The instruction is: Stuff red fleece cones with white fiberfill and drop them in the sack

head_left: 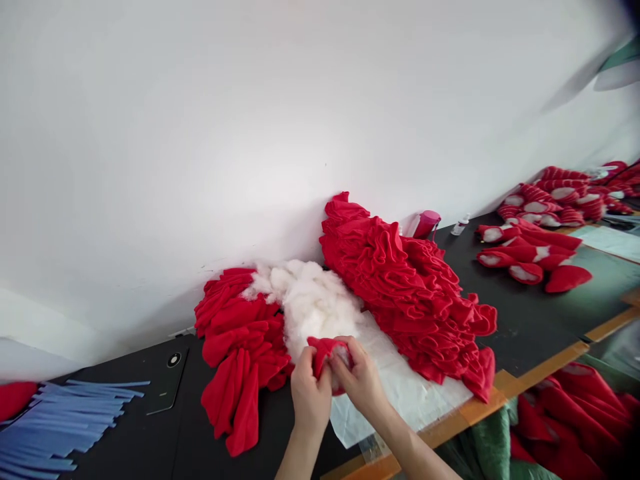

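In the head view, the left hand [311, 399] and the right hand [360, 381] work close together, fingers curled and pinching a small red fleece piece [324, 355] from both sides, a tuft of white stuffing showing at its mouth. It is held just in front of a soft, cloudlike heap of white fibre stuffing [305, 300], which lies on a crinkled white plastic sheet [400, 400]. Ruffled stacks of red fleece pieces flank the heap: one on the left [240, 340], a larger one on the right [407, 287]. The matte black tabletop [520, 313] has a wooden edge strip [545, 370]. It also carries a smartphone [169, 380], flat blue strips [65, 420], a pink cup [426, 224], and plump, stuffed red pieces [525, 250] farther right.
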### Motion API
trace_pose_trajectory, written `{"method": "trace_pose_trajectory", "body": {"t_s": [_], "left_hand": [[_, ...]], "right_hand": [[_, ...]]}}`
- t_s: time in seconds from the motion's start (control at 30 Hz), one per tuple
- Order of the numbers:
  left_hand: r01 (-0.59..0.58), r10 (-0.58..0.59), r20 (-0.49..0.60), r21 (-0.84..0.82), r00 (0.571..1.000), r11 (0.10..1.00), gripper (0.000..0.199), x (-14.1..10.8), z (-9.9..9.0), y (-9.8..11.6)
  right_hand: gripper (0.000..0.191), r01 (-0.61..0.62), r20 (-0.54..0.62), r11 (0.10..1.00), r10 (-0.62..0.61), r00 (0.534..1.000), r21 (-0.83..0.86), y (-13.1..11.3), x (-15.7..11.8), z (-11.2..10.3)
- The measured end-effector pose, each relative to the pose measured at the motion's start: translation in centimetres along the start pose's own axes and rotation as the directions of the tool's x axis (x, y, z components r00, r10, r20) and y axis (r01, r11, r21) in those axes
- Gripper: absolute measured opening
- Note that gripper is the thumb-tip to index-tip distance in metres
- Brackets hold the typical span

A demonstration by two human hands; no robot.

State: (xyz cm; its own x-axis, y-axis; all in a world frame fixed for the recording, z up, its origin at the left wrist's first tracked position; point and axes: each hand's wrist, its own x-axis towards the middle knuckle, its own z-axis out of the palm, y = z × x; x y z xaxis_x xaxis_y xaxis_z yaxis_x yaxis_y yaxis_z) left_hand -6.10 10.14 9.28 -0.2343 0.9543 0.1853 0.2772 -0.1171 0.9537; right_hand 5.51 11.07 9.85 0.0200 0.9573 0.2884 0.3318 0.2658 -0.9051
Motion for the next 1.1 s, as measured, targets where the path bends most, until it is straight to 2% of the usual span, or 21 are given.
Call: {"method": "trace_pose_trajectory", "body": {"t_s": [0.07, 0.17, 0.23, 0.33, 0.4, 0.5, 0.57, 0.63, 0.73, 0.8, 0.9, 0.97, 1.03, 1.1], "left_hand": [[-0.014, 0.017, -0.049, 0.076, 0.999, 0.997, 0.012, -0.1, 0.3, -0.1], [0.119, -0.122, -0.062, -0.047, 0.991, 0.992, 0.019, 0.1, 0.0, 0.1], [0.241, -0.235, 0.055, -0.199, 0.97, 0.95, 0.018, 0.2, -0.5, 0.4], [0.423, -0.328, 0.286, -0.399, 0.9, 0.813, 0.026, -0.3, -0.7, 0.6], [0.472, -0.364, 0.307, -0.461, 0.879, 0.751, 0.029, -0.8, -0.1, 0.3], [0.466, -0.417, 0.21, -0.437, 0.884, 0.769, 0.024, -1.4, 1.3, -0.7], [0.484, -0.44, 0.202, -0.416, 0.875, 0.77, 0.025, -1.8, 1.6, -1.2], [0.49, -0.441, 0.215, -0.399, 0.872, 0.775, 0.028, -1.8, 1.1, -1.1], [0.404, -0.35, 0.206, -0.37, 0.914, 0.837, 0.038, -1.2, -0.5, -0.5], [0.287, -0.247, 0.162, -0.309, 0.955, 0.907, 0.028, -0.7, -1.5, -0.2], [0.143, -0.134, 0.063, -0.188, 0.989, 0.972, 0.014, -0.5, -1.9, -0.3], [0.061, -0.062, -0.006, -0.137, 0.998, 0.989, 0.013, -0.9, -1.8, -0.4], [0.026, -0.031, -0.033, -0.153, 0.999, 0.988, 0.013, -1.7, -1.9, -0.5], [0.116, -0.113, 0.03, -0.333, 0.993, 0.936, 0.021, -2.3, -2.4, -0.4]], "right_hand": [[0.014, 0.004, -0.08, 0.998, -0.009, 0.997, -0.058, 0.4, 0.4, 0.2], [0.017, 0.021, -0.112, 0.997, -0.029, 0.993, -0.074, 1.1, 0.7, 0.3], [0.015, 0.005, -0.128, 0.998, -0.013, 0.992, -0.063, 1.3, 0.7, 0.2], [0.013, -0.037, -0.159, 0.999, 0.033, 0.987, -0.023, 1.2, 0.2, 0.4], [0.013, -0.029, -0.15, 1.0, 0.027, 0.988, -0.009, 1.2, -0.1, 0.7], [0.013, -0.024, -0.17, 0.999, 0.018, 0.985, -0.033, 1.6, -0.4, 1.1], [0.014, -0.081, -0.208, 0.996, 0.072, 0.976, -0.035, 2.2, -0.4, 1.0], [0.013, -0.132, -0.202, 0.991, 0.128, 0.971, -0.003, 2.6, -0.3, 0.7], [0.011, -0.084, -0.112, 0.996, 0.089, 0.99, 0.042, 2.4, -0.7, 0.4], [0.011, -0.009, -0.057, 0.999, 0.011, 0.998, 0.037, 1.6, -1.2, 0.5], [0.018, 0.038, -0.029, 0.999, -0.038, 0.999, 0.008, 0.4, -2.1, 0.9], [0.018, 0.03, -0.082, 1.0, -0.03, 0.996, -0.004, -0.1, -2.7, 0.9], [0.018, 0.035, -0.182, 0.999, -0.037, 0.983, -0.013, -0.3, -3.1, 0.8], [0.018, 0.048, -0.271, 0.999, -0.048, 0.961, -0.006, -0.5, -3.5, 0.6]]}}
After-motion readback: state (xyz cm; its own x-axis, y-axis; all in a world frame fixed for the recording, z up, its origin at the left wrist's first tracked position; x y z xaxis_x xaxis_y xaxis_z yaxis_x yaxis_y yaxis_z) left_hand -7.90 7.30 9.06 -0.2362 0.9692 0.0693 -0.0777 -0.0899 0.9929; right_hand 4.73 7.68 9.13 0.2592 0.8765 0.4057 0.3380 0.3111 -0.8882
